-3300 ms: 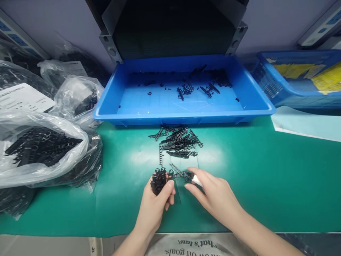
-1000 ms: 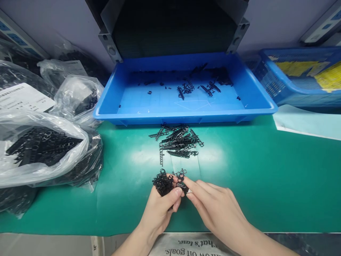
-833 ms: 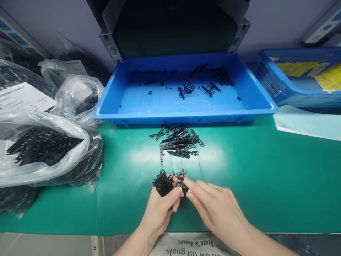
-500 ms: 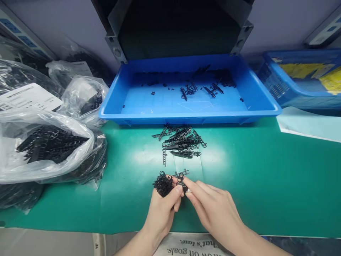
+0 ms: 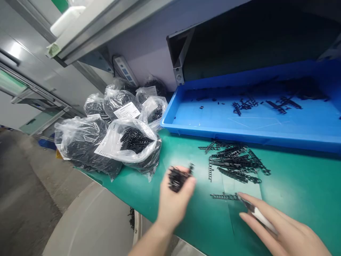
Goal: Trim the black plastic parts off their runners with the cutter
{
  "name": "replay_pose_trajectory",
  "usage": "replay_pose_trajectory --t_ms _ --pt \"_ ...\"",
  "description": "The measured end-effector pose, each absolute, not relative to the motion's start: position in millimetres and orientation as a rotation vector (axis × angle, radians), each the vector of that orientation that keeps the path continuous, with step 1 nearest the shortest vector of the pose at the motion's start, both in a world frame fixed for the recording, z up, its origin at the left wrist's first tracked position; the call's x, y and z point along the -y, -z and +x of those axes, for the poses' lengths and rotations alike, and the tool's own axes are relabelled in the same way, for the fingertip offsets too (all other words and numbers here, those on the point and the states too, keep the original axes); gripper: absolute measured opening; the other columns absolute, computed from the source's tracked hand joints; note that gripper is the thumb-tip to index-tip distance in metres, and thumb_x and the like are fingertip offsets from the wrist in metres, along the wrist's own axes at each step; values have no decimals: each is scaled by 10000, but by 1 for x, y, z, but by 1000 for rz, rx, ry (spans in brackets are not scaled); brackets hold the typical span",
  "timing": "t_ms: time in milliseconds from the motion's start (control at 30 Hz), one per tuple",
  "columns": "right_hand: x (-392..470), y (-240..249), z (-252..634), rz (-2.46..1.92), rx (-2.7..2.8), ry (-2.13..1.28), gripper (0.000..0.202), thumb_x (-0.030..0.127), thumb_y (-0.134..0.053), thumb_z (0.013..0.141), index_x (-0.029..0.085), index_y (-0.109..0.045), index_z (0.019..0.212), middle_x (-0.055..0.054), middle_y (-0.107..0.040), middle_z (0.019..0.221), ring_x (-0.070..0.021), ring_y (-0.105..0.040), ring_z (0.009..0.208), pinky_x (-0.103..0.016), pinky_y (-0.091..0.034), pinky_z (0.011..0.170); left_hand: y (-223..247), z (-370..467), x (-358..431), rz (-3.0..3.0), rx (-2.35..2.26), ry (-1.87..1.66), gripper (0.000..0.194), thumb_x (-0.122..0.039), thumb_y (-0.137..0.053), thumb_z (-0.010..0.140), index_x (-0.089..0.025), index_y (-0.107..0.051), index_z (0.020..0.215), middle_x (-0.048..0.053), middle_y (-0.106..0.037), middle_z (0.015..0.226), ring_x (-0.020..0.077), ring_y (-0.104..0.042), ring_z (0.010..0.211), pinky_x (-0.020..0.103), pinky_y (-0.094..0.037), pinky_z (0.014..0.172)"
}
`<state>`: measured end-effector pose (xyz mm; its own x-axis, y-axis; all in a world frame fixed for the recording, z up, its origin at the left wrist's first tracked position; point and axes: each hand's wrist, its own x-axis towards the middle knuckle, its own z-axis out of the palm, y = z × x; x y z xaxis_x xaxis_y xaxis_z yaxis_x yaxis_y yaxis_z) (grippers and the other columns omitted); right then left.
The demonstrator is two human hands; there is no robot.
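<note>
My left hand point(image 5: 173, 202) is closed round a bunch of small black plastic parts point(image 5: 176, 179), and one piece sticks up near the thumb. Motion blurs this hand. At the lower right, my right hand point(image 5: 282, 227) grips a slim tool with a white handle and dark tip point(image 5: 259, 215); its exact kind is unclear. Just left of the right fingertips lies a black ladder-like plastic strip point(image 5: 223, 196) on the green mat; whether the index finger touches it I cannot tell. Beyond the hands is a loose pile of black plastic strips point(image 5: 234, 161).
A blue tray point(image 5: 239, 133) with scattered black pieces stands behind the pile. Left of it sit several clear bags; one open bag point(image 5: 114, 149) shows black parts inside. A round pale bin or stool point(image 5: 87, 220) stands below the mat's left edge. A power strip point(image 5: 126, 71) is behind.
The view has swung left. My hands, earlier together over a black part, have moved apart. The left hand is nearer the open bag, and a strip lies by the right hand.
</note>
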<state>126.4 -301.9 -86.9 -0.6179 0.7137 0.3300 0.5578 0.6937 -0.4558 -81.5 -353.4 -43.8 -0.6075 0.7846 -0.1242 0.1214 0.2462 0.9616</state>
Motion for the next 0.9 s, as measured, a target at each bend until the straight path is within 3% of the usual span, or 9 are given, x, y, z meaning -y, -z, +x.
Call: replay_pose_trajectory --t_ms 67,167,267,333,433,567,767,900 --pt "299 91 126 -1063 2420 -422 223 348 -389 882 242 -543 1004 -1 -685 818 -179 -662 596 -214 -482 349 22 -121 346 1106 -2259 -1504 242 -317 -625 728 -186 -525 904 12 -577 820 138 -559 700 230 -443 619" --pt "296 93 124 -1167 2450 -502 223 308 -395 872 220 -561 992 -36 -650 851 -179 -632 534 -272 -489 384 -7 -183 330 1372 -2843 -1340 334 -395 -646 698 -149 -560 907 24 -583 852 245 -567 861 344 -448 772" --pt "294 90 119 -1261 2535 -666 213 227 -474 835 208 -551 1033 -54 -611 939 -168 -624 585 -294 -516 493 -21 -218 319 1703 -2883 -591 476 -441 -625 700 -106 -534 1027 67 -575 1006 380 -475 1050 476 -371 896" --pt "292 86 116 -1328 2582 -748 214 181 -502 822 206 -547 1030 -55 -588 947 -172 -624 642 -295 -513 534 -20 -216 322 1874 -2879 -621 498 -458 -602 719 -114 -528 1071 79 -545 1121 386 -431 1106 491 -325 948" --pt "290 82 113 -1393 2602 -812 136 150 -500 823 185 -560 940 -62 -566 928 -188 -613 670 -304 -494 540 -6 -183 335 2022 -2600 -891 360 -365 -454 847 -169 -487 1147 37 -488 1196 295 -401 1155 429 -285 988" --pt "288 74 115 -1341 2616 -889 100 139 -486 835 178 -554 897 -47 -571 905 -181 -599 723 -300 -489 604 30 -124 346 2095 -1910 -910 151 -258 -571 784 -186 -600 914 64 -596 986 227 -554 929 342 -418 850" --pt "295 63 122 -987 2407 -1086 151 109 -428 850 201 -543 885 -28 -569 897 -132 -568 735 -246 -462 633 63 -61 342 1161 -1330 -611 235 -279 -550 783 -172 -594 987 78 -626 861 177 -610 721 262 -495 644" --pt "305 64 124 -1094 2234 -1049 138 190 -416 868 204 -546 909 -35 -578 910 -132 -575 734 -245 -466 621 67 -47 344 806 -1147 -639 242 -318 -525 794 -133 -545 948 44 -582 737 99 -544 439 175 -412 360"
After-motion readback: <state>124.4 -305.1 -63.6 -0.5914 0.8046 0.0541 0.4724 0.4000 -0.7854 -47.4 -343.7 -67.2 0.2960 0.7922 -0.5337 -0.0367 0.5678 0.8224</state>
